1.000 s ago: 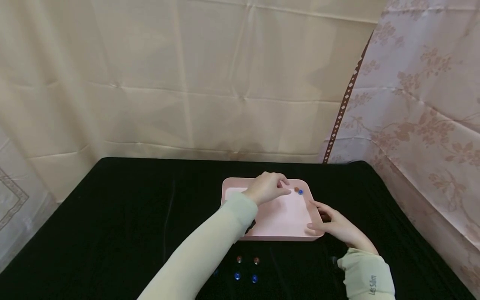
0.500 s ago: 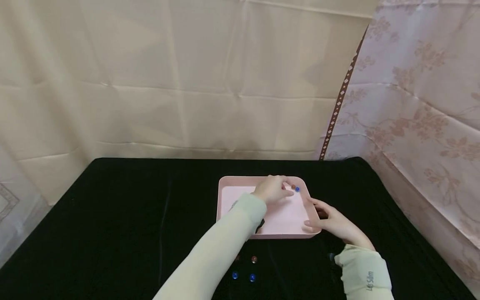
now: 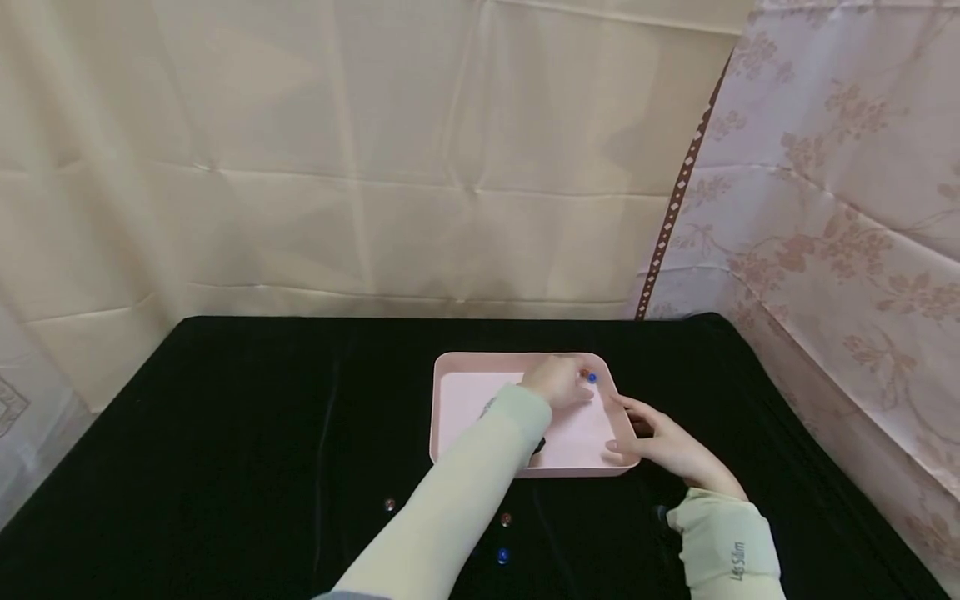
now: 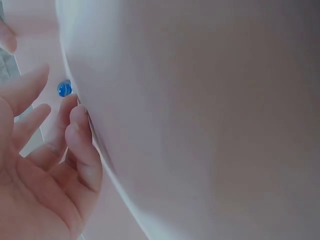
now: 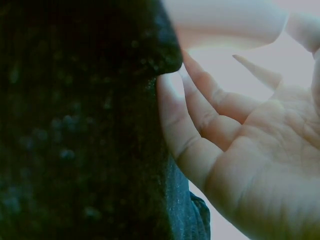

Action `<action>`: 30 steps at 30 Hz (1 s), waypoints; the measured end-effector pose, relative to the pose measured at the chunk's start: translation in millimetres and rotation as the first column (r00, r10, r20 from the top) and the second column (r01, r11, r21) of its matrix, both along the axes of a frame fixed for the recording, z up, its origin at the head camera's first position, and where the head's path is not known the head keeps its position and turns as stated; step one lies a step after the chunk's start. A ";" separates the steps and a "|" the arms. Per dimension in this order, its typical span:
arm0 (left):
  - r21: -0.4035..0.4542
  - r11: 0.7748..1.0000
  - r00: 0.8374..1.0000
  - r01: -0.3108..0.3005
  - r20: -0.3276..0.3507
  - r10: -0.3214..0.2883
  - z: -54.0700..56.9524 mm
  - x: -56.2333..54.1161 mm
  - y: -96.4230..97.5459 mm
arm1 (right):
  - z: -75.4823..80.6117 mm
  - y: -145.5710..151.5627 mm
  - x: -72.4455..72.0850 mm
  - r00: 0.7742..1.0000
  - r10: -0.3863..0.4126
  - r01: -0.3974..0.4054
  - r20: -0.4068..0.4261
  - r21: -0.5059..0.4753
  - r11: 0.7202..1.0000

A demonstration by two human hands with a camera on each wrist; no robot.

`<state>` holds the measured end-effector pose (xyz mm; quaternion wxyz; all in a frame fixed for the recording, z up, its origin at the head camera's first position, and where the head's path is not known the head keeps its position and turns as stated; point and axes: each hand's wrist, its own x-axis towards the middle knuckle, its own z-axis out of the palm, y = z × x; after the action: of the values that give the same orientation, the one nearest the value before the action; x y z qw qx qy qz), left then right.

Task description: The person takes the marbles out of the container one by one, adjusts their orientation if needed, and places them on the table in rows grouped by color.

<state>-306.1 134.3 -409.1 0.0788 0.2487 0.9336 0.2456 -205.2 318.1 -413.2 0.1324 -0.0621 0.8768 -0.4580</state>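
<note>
A shallow pink tray (image 3: 480, 361) lies on the black cloth. My left hand (image 3: 558, 381) reaches into its back right corner, fingers bent, thumb apart, no marble visible between them. Close by its fingertips are a brown marble (image 3: 584, 373) and a blue marble (image 3: 592, 377). In the left wrist view the blue marble (image 4: 65, 89) sits just beyond the fingers of the left hand (image 4: 55, 155). My right hand (image 3: 671, 446) holds the tray's right side, thumb over the rim. The right wrist view shows the right hand's (image 5: 240, 135) fingers bent beside the dark cloth.
Another blue marble (image 3: 503, 556) and two brownish ones, one right of the left sleeve (image 3: 457, 492) and one left of it, lie on the cloth in front of the tray. A cream curtain (image 3: 300, 167) hangs behind the table, a floral curtain (image 3: 840, 208) at right.
My left hand has moved right and lower toward the marbles in the tray's corner. The sleeve now covers some loose marbles and uncovers a brown one at left. The right hand keeps its hold.
</note>
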 end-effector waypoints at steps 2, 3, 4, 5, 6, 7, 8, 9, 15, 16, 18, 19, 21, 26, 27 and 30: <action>-0.028 1.000 1.000 0.007 -0.012 -0.007 -0.3 0.3 2.8 | -0.2 -0.2 0.1 1.000 0.003 -0.003 -0.006 -0.002 1.000; -0.043 0.999 1.000 0.005 -0.013 -0.006 -0.5 0.5 4.1 | -0.3 -0.3 0.1 1.000 0.004 -0.004 -0.007 -0.004 1.000; -0.053 0.999 1.000 0.000 -0.009 0.000 -0.7 0.7 5.2 | -0.2 -0.4 0.2 1.000 0.005 -0.005 -0.008 -0.006 1.000; -0.069 0.998 1.000 -0.001 -0.014 0.000 -1.0 0.6 6.2 | 0.0 -0.5 0.3 1.000 0.007 -0.007 -0.007 -0.006 1.000; -0.088 0.996 1.000 -0.001 -0.020 0.000 -1.4 0.5 7.1 | 0.3 -0.6 0.4 1.000 0.008 -0.008 -0.004 -0.006 1.000; -0.099 0.995 1.000 -0.003 -0.023 0.000 -1.6 0.4 7.6 | 0.6 -0.7 0.5 1.000 0.006 -0.006 0.000 -0.005 1.000; -0.107 0.994 1.000 0.000 -0.030 -0.003 -1.4 0.3 8.0 | 1.0 -0.8 0.5 1.000 0.006 -0.006 0.002 -0.005 1.000; -0.113 0.994 0.999 0.004 -0.035 -0.008 -1.4 0.4 8.3 | 1.3 -0.8 0.5 1.000 0.005 -0.005 0.005 -0.007 1.000; -0.136 0.989 0.994 0.051 -0.093 -0.064 -2.4 1.3 9.3 | 1.7 -0.4 0.6 1.000 0.000 0.000 0.013 0.000 1.000; -0.135 0.989 0.993 0.056 -0.097 -0.069 -2.6 1.2 9.4 | 1.7 -0.4 0.6 1.000 -0.001 0.001 0.015 0.000 1.000; -0.127 0.990 0.992 0.063 -0.098 -0.075 -2.5 1.3 9.2 | 1.9 -0.4 0.8 1.000 -0.003 0.003 0.022 0.000 1.000; -0.121 0.991 0.993 0.062 -0.093 -0.073 -2.6 1.3 9.1 | 1.9 -0.5 0.9 1.000 -0.003 0.003 0.023 -0.002 1.000; -0.110 0.992 0.994 0.055 -0.083 -0.065 -2.5 1.2 8.6 | 1.9 -0.5 0.8 1.000 -0.003 0.003 0.024 -0.004 1.000; -0.109 0.993 0.997 0.035 -0.070 -0.043 -2.8 0.5 9.3 | 1.6 -0.1 0.5 1.000 -0.004 0.004 0.023 -0.004 1.000; -0.111 0.994 0.997 0.024 -0.066 -0.032 -3.0 0.4 9.7 | 1.5 0.1 0.4 1.000 -0.004 0.004 0.025 -0.004 1.000; -0.118 0.993 1.000 -0.014 -0.027 0.010 -2.5 0.8 10.9 | 1.8 0.4 0.6 0.999 -0.008 0.008 0.036 -0.007 1.000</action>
<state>-305.3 145.2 -411.6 0.0797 0.2412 0.9489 0.1870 -204.6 318.5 -411.4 0.1461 -0.0509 0.8728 -0.4629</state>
